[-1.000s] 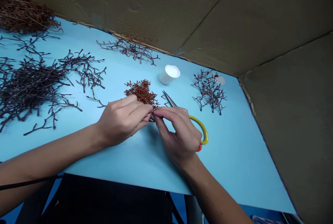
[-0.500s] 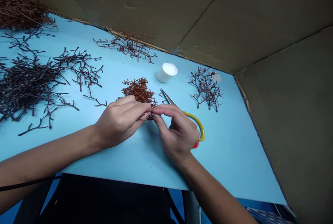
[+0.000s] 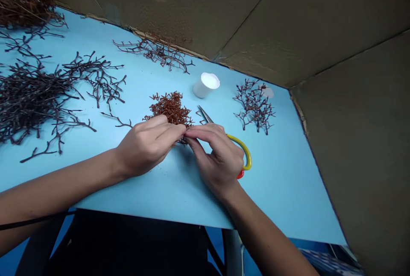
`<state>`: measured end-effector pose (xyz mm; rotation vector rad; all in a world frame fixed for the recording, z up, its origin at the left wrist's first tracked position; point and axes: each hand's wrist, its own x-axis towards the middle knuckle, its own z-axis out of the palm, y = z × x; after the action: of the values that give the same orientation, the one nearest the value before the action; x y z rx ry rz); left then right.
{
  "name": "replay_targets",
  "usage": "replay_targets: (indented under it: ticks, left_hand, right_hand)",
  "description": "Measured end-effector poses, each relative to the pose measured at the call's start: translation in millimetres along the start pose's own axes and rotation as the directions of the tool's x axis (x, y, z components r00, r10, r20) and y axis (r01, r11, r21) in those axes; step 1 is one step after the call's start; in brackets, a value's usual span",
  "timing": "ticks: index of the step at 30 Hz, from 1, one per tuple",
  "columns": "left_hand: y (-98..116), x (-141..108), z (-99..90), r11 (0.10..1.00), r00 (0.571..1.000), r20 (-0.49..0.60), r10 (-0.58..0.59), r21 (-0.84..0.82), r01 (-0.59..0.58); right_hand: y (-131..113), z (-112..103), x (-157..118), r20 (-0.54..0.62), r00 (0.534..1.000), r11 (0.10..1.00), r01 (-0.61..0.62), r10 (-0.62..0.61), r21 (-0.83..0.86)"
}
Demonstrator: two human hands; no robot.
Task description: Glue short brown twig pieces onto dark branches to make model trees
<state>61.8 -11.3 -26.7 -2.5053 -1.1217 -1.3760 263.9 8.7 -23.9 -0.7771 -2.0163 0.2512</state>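
My left hand point(image 3: 149, 143) and my right hand point(image 3: 219, 154) meet fingertip to fingertip low over the table. Both are closed in a pinch, and what lies between their fingertips is too small and covered to make out. Just beyond them is a heap of short reddish-brown twig pieces point(image 3: 171, 107), its near edge partly behind my fingers. Scissors point(image 3: 245, 152) with yellow and red handles lie beneath and beside my right hand, their blade tip pointing away. Behind the heap stands a small white cup point(image 3: 205, 86) with white contents.
A large pile of dark branched twigs point(image 3: 32, 96) covers the left of the blue table point(image 3: 288, 199). Reddish twigs point(image 3: 24, 4) fill the far left corner, more thin ones point(image 3: 156, 51) lie along the back. A dark branched cluster point(image 3: 254, 105) sits right, by a white disc point(image 3: 267, 92). Brown panels point(image 3: 179, 7) wall the table.
The whole view has shifted slightly, with table items a little higher in the picture. My hands stay pinched together, and the left fingertips have closed in slightly against the right.
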Motion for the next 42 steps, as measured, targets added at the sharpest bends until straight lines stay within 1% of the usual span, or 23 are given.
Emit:
replay_targets:
  ticks: [1,2,4,6,7,9,11,15,17,19,25,30,35,42]
  left_hand:
    - [0,-1,0.4,1.000,1.000,-0.002,0.001,-0.002,-0.001]
    - [0,-1,0.5,1.000,1.000,-0.007,-0.004,-0.015,0.004]
    - [2,0,0.1,0.998,0.999,-0.028,-0.024,-0.063,0.022]
    - [3,1,-0.9,0.992,0.998,-0.054,-0.042,-0.120,0.036]
    - [3,2,-1.5,0.989,0.997,-0.067,-0.047,-0.142,0.037]
    - [3,5,-2.6,0.985,0.996,-0.075,-0.047,-0.168,0.034]
    - [2,8,-3.7,0.982,0.996,-0.060,-0.068,-0.179,0.056]
    - [1,10,-4.6,0.953,0.982,-0.048,-0.181,-0.254,0.164]
    - [2,11,-4.3,0.922,0.968,-0.038,-0.247,-0.317,0.223]
    - [3,11,-3.9,0.901,0.957,-0.025,-0.291,-0.345,0.264]
    - [3,13,-6.1,0.928,0.963,-0.016,-0.268,-0.272,0.254]
    - [2,14,-8.5,0.927,0.958,-0.001,-0.287,-0.254,0.277]
    - [1,13,-7.2,0.939,0.969,-0.025,-0.246,-0.254,0.231]
    - [0,11,-6.4,0.972,0.989,-0.094,-0.117,-0.217,0.095]
  right_hand:
    - [1,-1,0,0.008,1.000,1.000,0.009,-0.009,-0.004]
    - [1,-1,0,0.011,1.000,1.000,-0.015,0.015,0.012]
    - [1,0,-1,0.011,0.992,0.986,-0.129,0.128,0.107]
    - [0,2,-2,0.028,0.967,0.937,-0.254,0.255,0.240]
    - [0,3,-3,0.035,0.955,0.911,-0.291,0.294,0.294]
    - [-1,5,-3,0.023,0.947,0.887,-0.310,0.322,0.343]
    - [-2,6,-2,-0.006,0.942,0.887,-0.315,0.337,0.337]
    - [-4,7,2,-0.041,0.922,0.881,-0.354,0.385,0.314]
    - [-4,6,4,-0.051,0.920,0.879,-0.354,0.389,0.318]
    - [-4,5,5,-0.058,0.920,0.879,-0.349,0.386,0.325]
    - [-4,3,3,-0.040,0.925,0.881,-0.347,0.379,0.323]
    - [-5,2,2,-0.031,0.925,0.891,-0.355,0.378,0.282]
    - [-4,2,2,-0.031,0.937,0.899,-0.324,0.348,0.296]
    - [-7,1,1,-0.055,0.949,0.901,-0.274,0.309,0.335]
